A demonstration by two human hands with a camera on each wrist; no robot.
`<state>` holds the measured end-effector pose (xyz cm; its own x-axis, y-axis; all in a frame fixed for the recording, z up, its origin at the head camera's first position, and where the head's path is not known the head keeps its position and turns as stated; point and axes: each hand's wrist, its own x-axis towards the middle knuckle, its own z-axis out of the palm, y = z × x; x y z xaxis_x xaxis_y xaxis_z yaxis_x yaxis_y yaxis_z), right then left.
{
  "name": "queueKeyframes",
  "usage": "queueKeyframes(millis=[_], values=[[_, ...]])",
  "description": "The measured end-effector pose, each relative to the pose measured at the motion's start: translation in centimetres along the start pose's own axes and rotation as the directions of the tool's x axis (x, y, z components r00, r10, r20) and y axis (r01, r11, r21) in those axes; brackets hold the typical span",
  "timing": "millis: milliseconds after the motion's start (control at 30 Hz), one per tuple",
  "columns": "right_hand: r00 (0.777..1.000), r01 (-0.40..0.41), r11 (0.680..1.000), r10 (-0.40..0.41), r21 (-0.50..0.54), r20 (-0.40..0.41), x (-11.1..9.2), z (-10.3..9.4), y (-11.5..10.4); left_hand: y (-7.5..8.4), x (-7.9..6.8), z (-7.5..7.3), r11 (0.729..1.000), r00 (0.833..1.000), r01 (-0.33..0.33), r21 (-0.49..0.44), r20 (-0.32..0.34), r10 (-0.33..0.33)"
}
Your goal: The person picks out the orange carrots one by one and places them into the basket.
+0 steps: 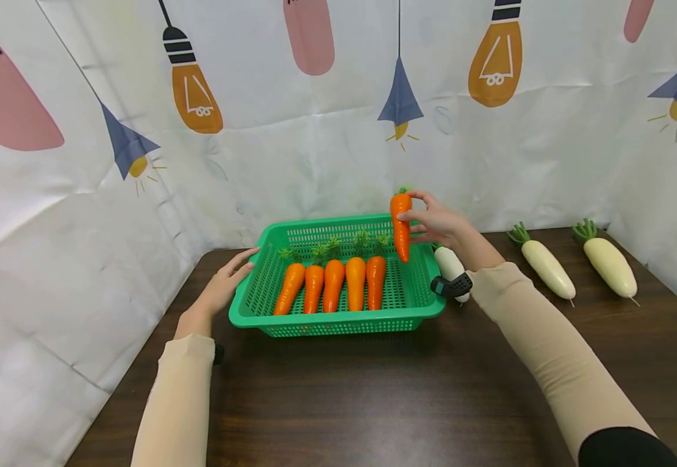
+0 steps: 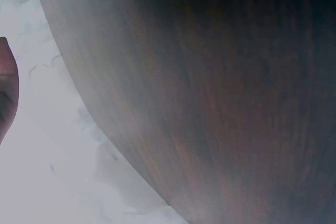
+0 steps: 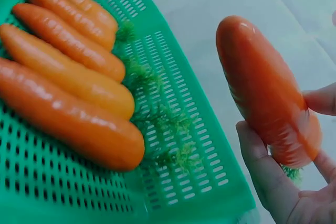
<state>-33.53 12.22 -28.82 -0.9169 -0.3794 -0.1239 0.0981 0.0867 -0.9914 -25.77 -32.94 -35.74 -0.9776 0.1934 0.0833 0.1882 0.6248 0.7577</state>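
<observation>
My right hand (image 1: 439,224) pinches an orange carrot (image 1: 401,227) between thumb and fingers, its green top up and its tip down. It hangs over the right end of a green plastic basket (image 1: 338,320). Inside the basket lie several carrots (image 1: 334,285) side by side, leafy tops toward the back. In the right wrist view the held carrot (image 3: 262,87) is beside the basket wall (image 3: 189,87). My left hand (image 1: 224,285) rests at the basket's left rim with its fingers stretched out. Only a sliver of the left hand (image 2: 7,87) shows in the left wrist view.
A white radish (image 1: 448,263) lies just right of the basket, partly behind my right wrist. Two more white radishes, a nearer one (image 1: 548,269) and a farther one (image 1: 609,267), lie on the dark wooden table (image 1: 338,402). A patterned white cloth (image 1: 315,149) hangs behind the table.
</observation>
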Motion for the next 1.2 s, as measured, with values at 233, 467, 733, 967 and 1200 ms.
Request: queueKeyframes(millis=[233, 467, 733, 967, 1200], values=[[1.000, 0.000, 0.999, 0.001, 0.044, -0.023, 1.2, 1.1, 0.7, 0.0, -0.1, -0.1, 1.000, 1.000, -0.001, 0.005, 0.009, 0.001], [1.000, 0.017, 1.000, -0.017, 0.010, -0.015, 1.7, 2.0, 0.9, 0.2, -0.1, -0.2, 1.000, 1.000, -0.002, 0.010, -0.002, 0.002], [0.998, 0.045, 0.993, -0.040, -0.111, 0.047, 2.2, 3.5, 1.6, 0.2, 0.0, 0.1, 1.000, 1.000, 0.006, 0.011, 0.002, -0.007], [0.999, 0.021, 0.989, -0.016, -0.147, 0.036, 2.4, 3.9, 1.8, 0.1, 0.0, 0.1, 1.000, 1.000, 0.011, 0.006, -0.005, -0.011], [0.997, 0.008, 0.969, 0.013, -0.248, 0.081, 2.4, 3.9, 2.0, 0.2, 0.0, 0.1, 1.000, 1.000, 0.017, 0.005, -0.005, -0.017]])
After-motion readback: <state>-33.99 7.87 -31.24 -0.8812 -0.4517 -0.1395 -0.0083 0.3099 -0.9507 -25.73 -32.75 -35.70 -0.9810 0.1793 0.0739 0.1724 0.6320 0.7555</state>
